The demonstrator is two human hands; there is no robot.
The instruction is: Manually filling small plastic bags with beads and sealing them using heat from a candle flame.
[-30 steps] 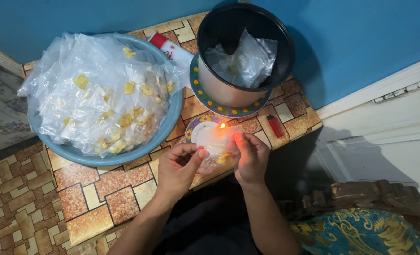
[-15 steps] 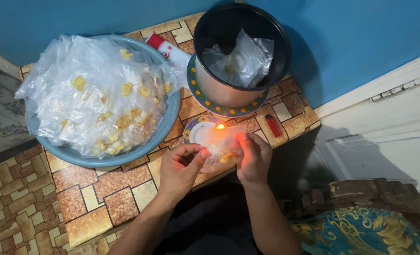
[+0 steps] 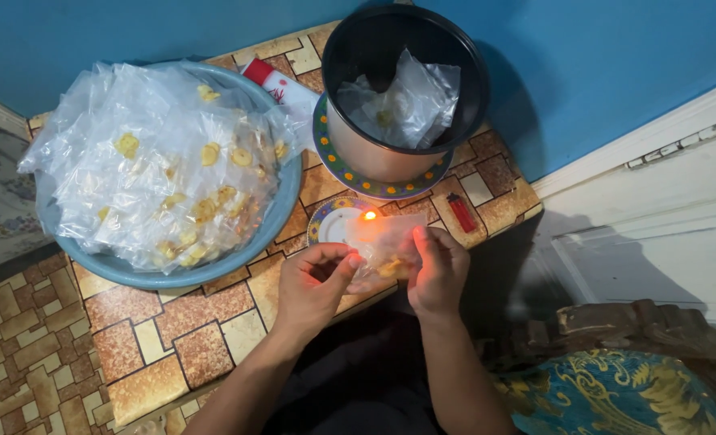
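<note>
1. Head view is looking down on a low table point(image 3: 172, 354) with a brown tile pattern, set against a blue wall point(image 3: 583, 56).
2. Both hands are holding one small clear plastic bag point(image 3: 386, 246) with yellow chips inside, just above the table's near edge.
3. The left hand point(image 3: 313, 286) is pinching the bag's left edge between thumb and fingertips, closed on the plastic.
4. The right hand point(image 3: 437, 270) is gripping the bag's right side, fingers curled around it.
5. A small flame point(image 3: 369, 215) is burning right at the top edge of the bag, over a little patterned saucer point(image 3: 331, 225) that is lying just behind the hands.
6. A red lighter point(image 3: 462, 213) is lying on the table to the right of the saucer, near the right hand but apart from it.
7. A metal pot point(image 3: 390, 153) is standing on a bigger patterned plate point(image 3: 374, 187) behind the saucer, holding a few filled clear bags point(image 3: 406, 105).
8. A blue basin point(image 3: 281, 201) is sitting at the left, heaped with many more clear chip bags point(image 3: 156, 161).
9. A red and white packet point(image 3: 281, 87) is lying between the basin and the pot, partly hidden.
</note>
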